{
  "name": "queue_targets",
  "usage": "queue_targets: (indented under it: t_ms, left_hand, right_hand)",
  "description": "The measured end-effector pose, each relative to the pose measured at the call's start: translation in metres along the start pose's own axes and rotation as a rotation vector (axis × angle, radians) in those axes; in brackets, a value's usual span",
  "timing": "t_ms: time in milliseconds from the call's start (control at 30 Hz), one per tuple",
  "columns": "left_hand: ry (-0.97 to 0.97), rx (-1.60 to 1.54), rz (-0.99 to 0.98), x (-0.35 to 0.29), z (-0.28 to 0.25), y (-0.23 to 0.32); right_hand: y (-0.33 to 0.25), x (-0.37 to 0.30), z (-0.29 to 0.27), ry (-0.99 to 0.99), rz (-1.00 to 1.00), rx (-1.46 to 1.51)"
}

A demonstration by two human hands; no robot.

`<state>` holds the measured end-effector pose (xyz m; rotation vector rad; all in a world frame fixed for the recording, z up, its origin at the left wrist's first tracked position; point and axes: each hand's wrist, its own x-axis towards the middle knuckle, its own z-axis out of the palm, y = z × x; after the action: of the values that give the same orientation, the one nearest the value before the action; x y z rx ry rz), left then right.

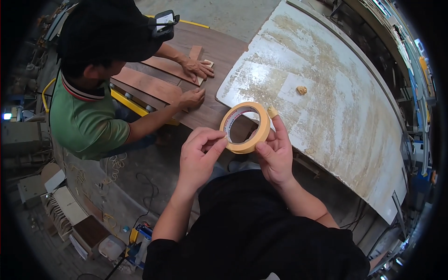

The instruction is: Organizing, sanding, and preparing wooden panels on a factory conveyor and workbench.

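Note:
A roll of yellow masking tape (264, 122) is held up in front of me, tilted so that its hollow core shows. My right hand (277, 161) grips its right side, the thumb pressed on the lower edge. On that hand's index finger sits a yellowish strip (273, 112) that looks like tape wrapped round the tip. My left hand (199, 156) pinches thumb and fingers together at the roll's lower left edge. Whether a loose tape end lies in that pinch is too small to make out.
A co-worker in a green shirt (91, 126) leans over reddish-brown boards (147, 85) on a wooden table (221, 46) at the left, both hands on the pieces. A worn white panel (326, 126) at the right carries a crumpled tan lump (302, 90). Cables (149, 191) trail across the floor.

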<state>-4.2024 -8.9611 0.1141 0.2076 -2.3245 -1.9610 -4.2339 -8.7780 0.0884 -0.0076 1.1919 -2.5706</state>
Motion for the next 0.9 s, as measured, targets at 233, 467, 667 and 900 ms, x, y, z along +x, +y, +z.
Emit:
queue_targets:
  t_ms: [233,467,667,900]
  left_hand:
    - [0.114,0.230,0.178,0.002,-0.002,0.009]
    - [0.156,0.414,0.328,-0.002,-0.012,0.020]
    - [0.263,0.370,0.471,-0.003,-0.015,0.022]
    - [0.102,-0.453,-0.068,-0.013,-0.014,0.015]
  right_hand:
    - [-0.003,-0.006,0.010,0.009,0.053,-0.146]
    - [-0.034,0.025,0.018,-0.554,-0.747,-1.343]
    - [-0.020,0.006,0.021,-0.467,-0.240,-1.116]
    - [-0.009,-0.001,0.024,-0.310,-0.104,-0.964]
